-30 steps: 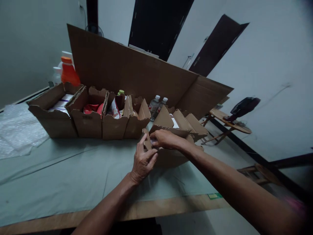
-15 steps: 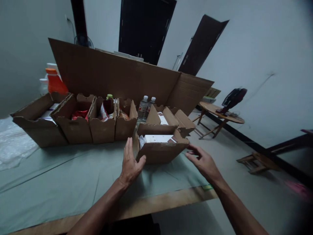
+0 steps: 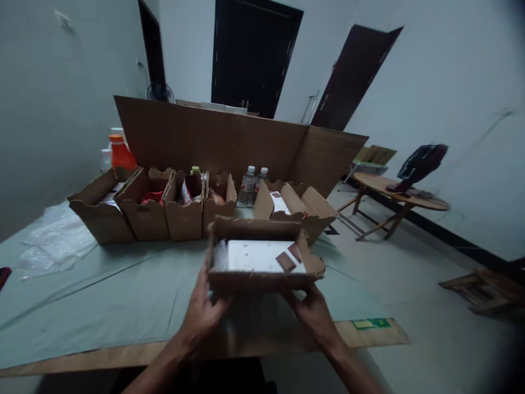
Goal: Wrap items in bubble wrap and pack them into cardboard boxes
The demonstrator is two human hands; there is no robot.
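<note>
Between my two hands is an open-topped cardboard box (image 3: 262,282), tilted so that its inside faces me. My left hand (image 3: 203,306) grips its left end, with the thumb toward the near side. Around the lower right part of the box is my right hand (image 3: 309,309), its fingertips partly hidden beneath it. Inside lies a white carton (image 3: 258,255) with brown squares at its right end, and clear plastic shows at the left of it.
Several cardboard bins (image 3: 184,219) with packets stand in a row at the left. Two water bottles (image 3: 247,186) and more bins (image 3: 283,201) are behind the held box. A tall cardboard panel (image 3: 213,128) backs the table. Bubble wrap (image 3: 61,241) lies at the left.
Both hands, open beside the box before, have closed on it. The box has come up and nearer to me, tipping so more of the white carton shows. The view has shifted left.
</note>
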